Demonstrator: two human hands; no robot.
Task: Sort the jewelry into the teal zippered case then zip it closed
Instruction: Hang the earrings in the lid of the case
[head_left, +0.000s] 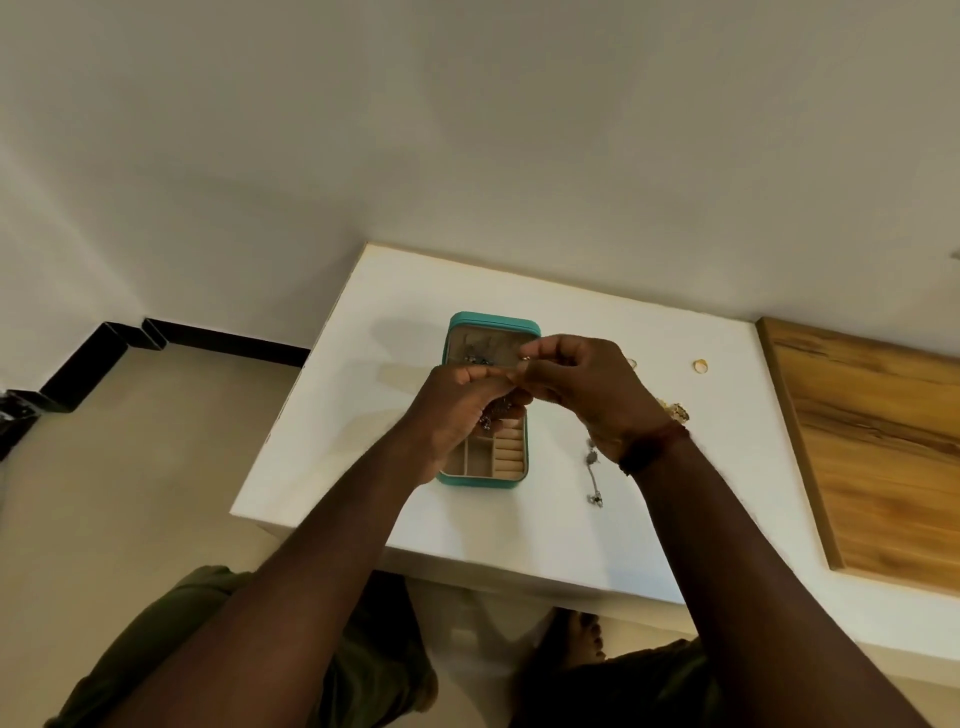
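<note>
Two hands meet above the open teal case (483, 482), fingertips nearly touching. The left hand (457, 410) has its fingers curled round a silver chain (488, 418), which dangles under its palm over the middle of the case. The right hand (576, 384) pinches a small shiny piece (525, 358) between thumb and forefinger; whether that is the end of the same chain cannot be made out.

The case lies on the white tabletop (322, 441) directly beneath both hands. Its long axis runs away from the person, with the lid opened out beyond the fingertips and the tray of small compartments and ring rolls on the wrist side. The hands hide the hinge and the tray's far half. Something dark and silvery in the lid is too blurred to name.

Below the right wrist a silver bracelet (592, 478) lies stretched along the same axis. Beside that wrist a gold cluster (675, 411) is partly hidden. Beyond the right knuckles lies a gold ring (700, 366), and a second ring (631, 362) peeks out just past the hand.
</note>
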